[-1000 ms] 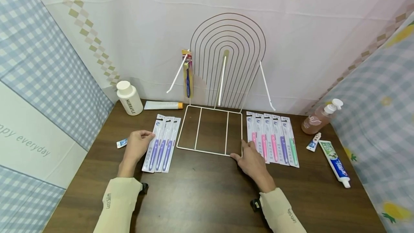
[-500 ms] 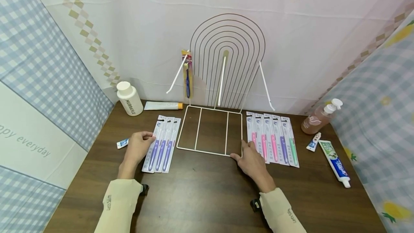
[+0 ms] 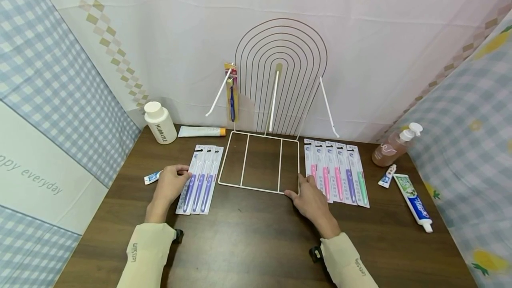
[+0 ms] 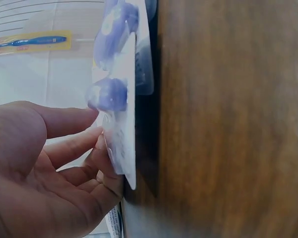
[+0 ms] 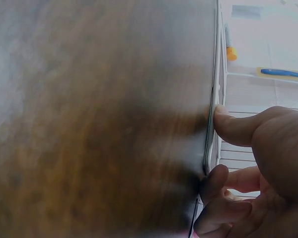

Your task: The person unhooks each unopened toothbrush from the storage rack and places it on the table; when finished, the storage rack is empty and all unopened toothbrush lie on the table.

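In the head view my left hand (image 3: 170,186) holds the left edge of the leftmost packaged toothbrush (image 3: 191,192), the outer one of three with purple handles. The left wrist view shows my thumb and fingertips at the edge of its clear blister pack (image 4: 124,139). My right hand (image 3: 312,199) grips the front right corner of a white wire display rack (image 3: 260,188). Its thumb (image 5: 228,121) lies on the wire in the right wrist view, with the other fingers curled lower down. From the rack's left prong (image 3: 219,92) hangs a yellow-carded blue toothbrush (image 3: 232,101).
Several packaged toothbrushes (image 3: 339,172) lie in a row right of the rack. A white bottle (image 3: 161,123), an orange-capped tube (image 3: 202,131) and a small tube (image 3: 152,177) stand or lie left. At right are a pump bottle (image 3: 394,146), a mini tube (image 3: 387,176) and toothpaste (image 3: 414,202).
My left hand has drawn the leftmost purple toothbrush pack slightly toward me, so its top now sits about level with the other two. My right hand has stayed on the rack corner.
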A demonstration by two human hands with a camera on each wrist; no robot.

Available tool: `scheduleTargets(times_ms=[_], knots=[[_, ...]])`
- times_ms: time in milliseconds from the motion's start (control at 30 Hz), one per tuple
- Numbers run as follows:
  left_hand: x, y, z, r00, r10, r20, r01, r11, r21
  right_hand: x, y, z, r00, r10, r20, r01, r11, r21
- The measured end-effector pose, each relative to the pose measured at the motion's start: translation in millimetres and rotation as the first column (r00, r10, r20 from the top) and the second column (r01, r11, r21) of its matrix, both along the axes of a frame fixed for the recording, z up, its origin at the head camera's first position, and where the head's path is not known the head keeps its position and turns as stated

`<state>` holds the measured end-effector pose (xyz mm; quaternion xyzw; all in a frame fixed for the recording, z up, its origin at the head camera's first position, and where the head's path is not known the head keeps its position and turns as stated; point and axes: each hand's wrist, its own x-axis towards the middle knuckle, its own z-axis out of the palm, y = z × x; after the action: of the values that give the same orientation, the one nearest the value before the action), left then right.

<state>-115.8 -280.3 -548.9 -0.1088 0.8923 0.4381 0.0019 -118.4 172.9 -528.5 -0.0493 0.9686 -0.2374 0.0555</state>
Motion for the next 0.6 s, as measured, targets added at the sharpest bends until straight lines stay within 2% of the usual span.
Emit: scheduleTargets(times_ms=[133,267,367,433,500,600], knots=[[-4.5,-5.0,-10.6,1.000,0.008,0.009,-0.008,1.000,0.001,-8.0,6.3,-20.3,1.000,0.007,-0.010,-0.006,1.000,0.012],[-6.1,-6.8,-15.7,1.000,0.007,-0.006,-0.007,1.000,-0.009,-10.2,8.3,-27.3,1.000,0.013,-0.017,-0.012,1.000,0.026],[-4.5,-3.1,-9.0,0.998,0.020,-0.063,-0.022,0.999,-0.031,-4.7,3.8,-12.4,1.000,0.012,-0.008,-0.012,1.000,0.017],[-2.9,3.1,3.8,0.993,0.040,-0.107,-0.042,0.999,-0.022,-0.9,0.2,-2.0,1.000,0.007,-0.002,-0.007,1.000,0.011],[-6.1,8.4,11.0,0.982,0.067,-0.177,-0.069,0.998,-0.006,2.8,-3.0,8.7,1.000,0.003,0.001,-0.003,1.000,0.008],[-11.6,25.7,35.8,0.973,0.093,-0.209,-0.091,0.996,0.022,4.6,-5.1,13.3,1.000,-0.001,0.018,0.001,1.000,0.007]])
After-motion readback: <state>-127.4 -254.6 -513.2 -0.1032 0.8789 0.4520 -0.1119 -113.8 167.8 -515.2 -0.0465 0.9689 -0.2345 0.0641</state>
